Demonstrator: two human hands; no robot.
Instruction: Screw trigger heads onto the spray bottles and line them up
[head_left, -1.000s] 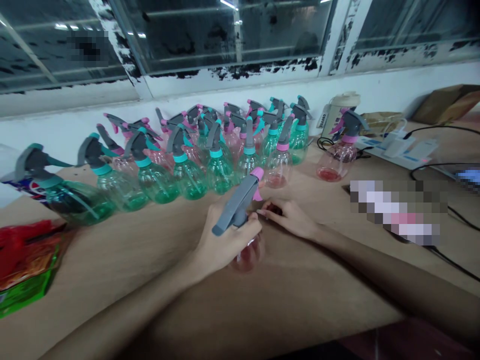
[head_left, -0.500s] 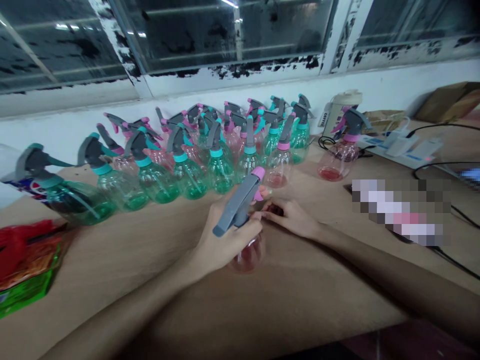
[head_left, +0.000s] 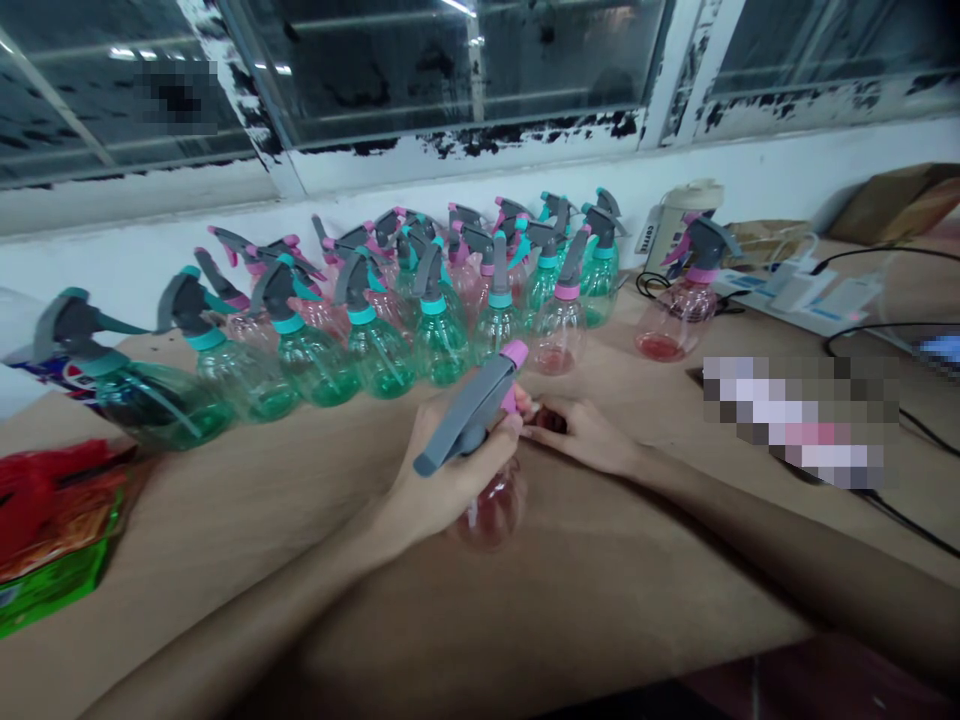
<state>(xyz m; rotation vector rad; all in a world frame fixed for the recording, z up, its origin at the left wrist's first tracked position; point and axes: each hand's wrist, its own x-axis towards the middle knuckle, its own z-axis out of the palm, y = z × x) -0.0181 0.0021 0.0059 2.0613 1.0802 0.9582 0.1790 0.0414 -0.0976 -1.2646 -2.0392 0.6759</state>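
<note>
A pink-tinted spray bottle (head_left: 491, 515) with a grey and pink spray head stands on the wooden table in front of me. My left hand (head_left: 442, 480) is wrapped round it just below the head, its thumb across the near side and its fingertips by the pink trigger. Close against its right side, my right hand (head_left: 581, 432) rests low with curled fingers. Its fingertips meet the left fingers at the bottle; what they pinch, if anything, is hidden. Just beyond stands another pink spray bottle (head_left: 561, 335), beside a row of green spray bottles (head_left: 382, 360).
More spray bottles crowd toward the wall. A single pink spray bottle (head_left: 675, 320) stands at the right, before a coffee cup (head_left: 686, 215) and a power strip (head_left: 795, 295) with cables. A blurred-out object (head_left: 795, 420) lies nearer. Red and green packaging (head_left: 60, 530) sits at left.
The spray head of the held bottle has turned slightly, its grey rear end shifting left. My left fingertips have drawn in closer to the trigger. My right hand has hardly moved.
</note>
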